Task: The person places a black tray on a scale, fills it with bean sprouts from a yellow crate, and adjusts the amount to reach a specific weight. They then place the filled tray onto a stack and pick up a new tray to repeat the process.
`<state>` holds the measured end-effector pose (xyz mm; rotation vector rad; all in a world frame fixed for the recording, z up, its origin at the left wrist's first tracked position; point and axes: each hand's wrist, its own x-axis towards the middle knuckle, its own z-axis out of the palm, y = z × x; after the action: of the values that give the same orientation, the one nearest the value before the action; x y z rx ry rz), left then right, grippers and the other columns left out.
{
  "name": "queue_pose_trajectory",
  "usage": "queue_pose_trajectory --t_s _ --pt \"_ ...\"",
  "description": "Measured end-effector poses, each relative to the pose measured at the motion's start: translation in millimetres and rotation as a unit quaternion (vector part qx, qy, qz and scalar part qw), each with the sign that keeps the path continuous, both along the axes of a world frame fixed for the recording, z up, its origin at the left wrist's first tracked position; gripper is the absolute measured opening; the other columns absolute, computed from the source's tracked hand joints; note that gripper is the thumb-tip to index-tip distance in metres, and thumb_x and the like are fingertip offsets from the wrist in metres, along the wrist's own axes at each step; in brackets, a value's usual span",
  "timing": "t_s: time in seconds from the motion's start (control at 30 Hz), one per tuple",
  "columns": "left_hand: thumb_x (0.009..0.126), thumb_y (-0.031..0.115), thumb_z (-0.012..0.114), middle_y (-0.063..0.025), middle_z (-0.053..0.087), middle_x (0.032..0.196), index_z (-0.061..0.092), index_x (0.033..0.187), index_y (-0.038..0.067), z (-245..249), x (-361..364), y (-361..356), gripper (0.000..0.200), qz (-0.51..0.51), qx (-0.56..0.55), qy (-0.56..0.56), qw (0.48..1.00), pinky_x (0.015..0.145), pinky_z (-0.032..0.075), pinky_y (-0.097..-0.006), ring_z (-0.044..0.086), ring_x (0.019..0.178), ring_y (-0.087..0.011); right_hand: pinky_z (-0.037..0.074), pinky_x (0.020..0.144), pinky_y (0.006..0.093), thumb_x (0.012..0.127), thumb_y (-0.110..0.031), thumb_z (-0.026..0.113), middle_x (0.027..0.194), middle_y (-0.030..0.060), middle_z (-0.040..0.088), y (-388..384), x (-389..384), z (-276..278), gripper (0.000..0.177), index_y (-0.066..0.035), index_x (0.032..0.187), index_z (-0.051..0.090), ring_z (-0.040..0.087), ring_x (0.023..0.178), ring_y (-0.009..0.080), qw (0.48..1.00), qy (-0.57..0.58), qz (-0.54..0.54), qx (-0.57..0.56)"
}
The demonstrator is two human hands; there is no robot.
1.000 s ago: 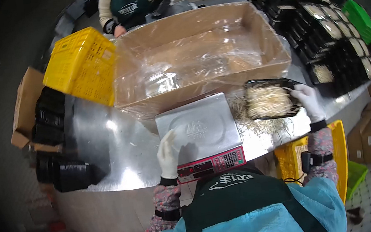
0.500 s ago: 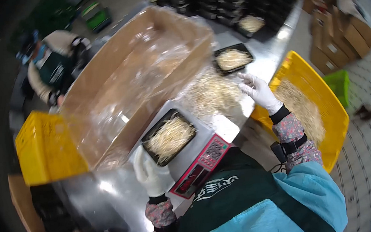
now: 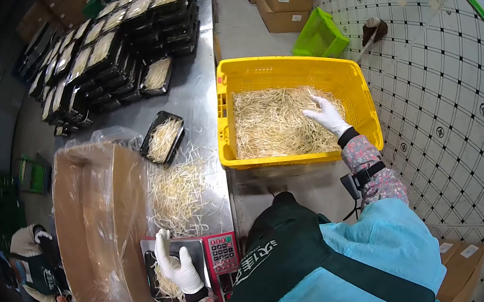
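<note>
My left hand, in a white glove, is over the black tray of pale sprouts on the scale. Its thumb and fingers are apart, with nothing between them. My right hand, also gloved, hovers above the sprouts at the right side of the yellow crate. Those fingers are spread and empty. A loose heap of sprouts lies on the metal table beyond the scale. Behind the heap sits another filled black tray.
A long cardboard box lined with clear plastic stands left of the scale. Stacked filled trays occupy the table's far end. A co-worker is at the far left. A green crate and cardboard boxes stand beyond the yellow crate.
The view has turned right toward the yellow crate. My right hand has moved from near the table heap to over the crate. My left hand now covers part of the tray on the scale.
</note>
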<state>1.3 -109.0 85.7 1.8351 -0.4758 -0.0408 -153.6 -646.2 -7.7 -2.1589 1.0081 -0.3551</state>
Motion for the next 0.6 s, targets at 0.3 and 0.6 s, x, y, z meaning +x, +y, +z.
queue_pose_trajectory --t_s 0.3,0.6 --pt "0.071 0.005 0.081 -0.0187 0.044 0.147 0.036 0.148 -0.001 9 52 -224 0.089 -0.234 0.142 -0.03 0.961 0.11 0.039 -0.039 0.048 0.132 -0.0298 0.033 0.114 0.0436 0.071 -0.047 0.081 0.154 0.0259 0.03 -55 45 -83 0.103 -0.001 0.149 0.031 0.031 0.142 0.0385 0.951 0.24 0.193 -0.012" --pt "0.06 0.029 0.089 -0.023 0.023 0.157 0.015 0.154 0.002 -156 93 -428 0.123 -0.533 0.45 -0.084 0.712 0.118 0.027 -0.0417 0.024 0.145 -0.0401 0.032 0.112 0.0563 0.061 -0.045 0.089 0.156 0.0261 0.021 -42 65 -157 0.124 -0.003 0.153 0.017 0.021 0.144 0.0473 0.899 0.252 0.356 0.031"
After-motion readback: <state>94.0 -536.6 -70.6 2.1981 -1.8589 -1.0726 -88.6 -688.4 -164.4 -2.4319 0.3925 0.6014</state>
